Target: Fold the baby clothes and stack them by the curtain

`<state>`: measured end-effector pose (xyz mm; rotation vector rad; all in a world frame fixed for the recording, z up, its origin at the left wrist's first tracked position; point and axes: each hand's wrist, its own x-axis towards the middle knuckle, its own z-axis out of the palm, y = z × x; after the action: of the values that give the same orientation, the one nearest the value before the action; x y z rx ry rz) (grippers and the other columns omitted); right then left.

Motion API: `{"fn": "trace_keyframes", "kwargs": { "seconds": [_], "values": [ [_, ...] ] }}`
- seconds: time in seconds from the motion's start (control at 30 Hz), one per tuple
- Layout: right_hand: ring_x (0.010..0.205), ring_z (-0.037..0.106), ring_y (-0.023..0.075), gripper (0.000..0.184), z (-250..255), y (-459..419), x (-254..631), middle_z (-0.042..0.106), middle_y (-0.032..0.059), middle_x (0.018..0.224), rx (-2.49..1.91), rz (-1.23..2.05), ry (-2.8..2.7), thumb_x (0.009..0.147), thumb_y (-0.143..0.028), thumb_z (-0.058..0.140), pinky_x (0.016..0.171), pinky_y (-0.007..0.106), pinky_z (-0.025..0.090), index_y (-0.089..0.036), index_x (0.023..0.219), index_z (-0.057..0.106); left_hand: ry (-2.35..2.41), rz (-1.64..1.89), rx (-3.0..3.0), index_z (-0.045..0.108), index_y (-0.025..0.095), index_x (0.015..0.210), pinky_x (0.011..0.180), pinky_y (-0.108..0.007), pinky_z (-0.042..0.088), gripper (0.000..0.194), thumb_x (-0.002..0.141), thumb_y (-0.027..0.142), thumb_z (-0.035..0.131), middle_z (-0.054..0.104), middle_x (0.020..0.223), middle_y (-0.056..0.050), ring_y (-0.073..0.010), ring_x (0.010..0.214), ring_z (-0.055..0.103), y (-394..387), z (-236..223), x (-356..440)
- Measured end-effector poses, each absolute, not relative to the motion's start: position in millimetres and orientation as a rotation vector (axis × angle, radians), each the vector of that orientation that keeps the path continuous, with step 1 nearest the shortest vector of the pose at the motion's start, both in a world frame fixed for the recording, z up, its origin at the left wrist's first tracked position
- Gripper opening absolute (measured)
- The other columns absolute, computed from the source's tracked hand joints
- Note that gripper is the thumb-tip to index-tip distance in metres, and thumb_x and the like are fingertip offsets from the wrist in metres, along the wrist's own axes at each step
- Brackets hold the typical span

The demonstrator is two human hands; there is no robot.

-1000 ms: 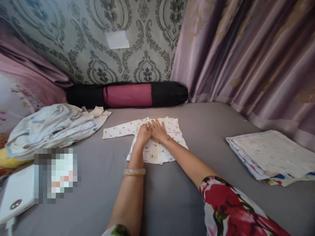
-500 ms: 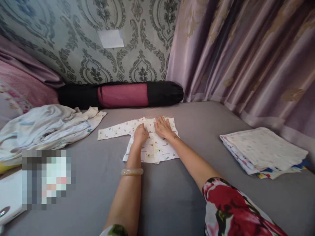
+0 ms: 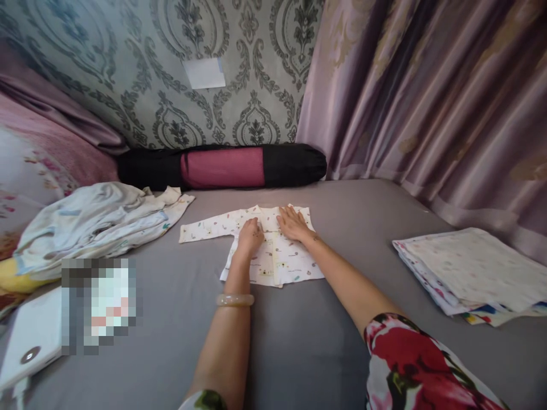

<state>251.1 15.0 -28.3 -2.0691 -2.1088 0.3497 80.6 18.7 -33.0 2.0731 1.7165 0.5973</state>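
A small white printed baby shirt (image 3: 277,259) lies flat on the grey bed sheet (image 3: 299,341), one sleeve stretched out to the left. My left hand (image 3: 250,234) rests on the shirt near its middle, fingers curled and pressed down on the cloth. My right hand (image 3: 294,223) lies flat on the shirt's upper right part, fingers stretched out. A pale bangle (image 3: 235,299) circles my left wrist.
A heap of pale unfolded clothes (image 3: 94,219) lies at the left. A stack of folded cloths (image 3: 470,270) sits at the right. A black and maroon rolled bag (image 3: 222,166) lies along the wall. Curtains (image 3: 427,102) hang at the right. A white device (image 3: 32,336) sits at the lower left.
My two hands, close together at the shirt's middle, have drawn apart. The right hand slid to the right across the cloth. The left hand stayed nearly in place.
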Motion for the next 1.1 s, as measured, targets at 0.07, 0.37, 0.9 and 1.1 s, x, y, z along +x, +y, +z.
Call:
{"fn": "trace_keyframes", "kwargs": {
  "seconds": [0.07,0.37,0.9,1.1],
  "values": [
    [0.147,0.011,0.0254,0.062,-28.7,17.3,260.1,0.020,0.0143,0.158,-2.116,0.263,-2.047,0.100,-0.043,0.014,0.117,0.047,0.005,-0.011,0.151,0.027,1.702,0.616,2.050,0.050,0.006,0.134,0.109,-0.036,0.035,0.054,0.082,0.007,0.039,0.053,0.137,-0.019,-0.0252,0.132,0.045,19.1,-32.5,78.6],
    [0.146,0.012,0.0283,0.067,-40.2,23.8,278.9,0.020,0.0170,0.158,-2.271,0.249,-1.970,0.098,-0.046,0.017,0.116,0.045,0.010,-0.004,0.150,0.024,1.666,0.654,1.954,0.055,0.008,0.129,0.107,-0.038,0.038,0.047,0.083,0.010,0.042,0.055,0.135,-0.019,-0.0265,0.129,0.049,19.2,-25.4,71.7],
    [0.146,0.014,0.0219,0.060,-28.6,38.5,162.5,0.025,0.0118,0.157,-1.733,0.266,-2.439,0.099,-0.040,0.022,0.118,0.042,0.003,-0.008,0.149,0.030,2.347,1.105,1.310,0.059,0.009,0.118,0.102,-0.044,0.038,0.040,0.086,0.028,0.046,0.060,0.117,-0.021,-0.0320,0.119,0.051,17.7,-10.2,-3.6],
    [0.147,0.009,0.0233,0.062,-32.6,51.1,157.2,0.018,0.0103,0.160,-1.831,0.352,-2.369,0.099,-0.045,0.019,0.117,0.046,0.006,-0.012,0.152,0.025,2.607,1.079,0.828,0.050,0.008,0.122,0.097,-0.051,0.038,0.048,0.080,0.032,0.054,0.046,0.132,-0.026,-0.0401,0.124,0.043,12.9,-8.0,-14.1]
  ]
}}
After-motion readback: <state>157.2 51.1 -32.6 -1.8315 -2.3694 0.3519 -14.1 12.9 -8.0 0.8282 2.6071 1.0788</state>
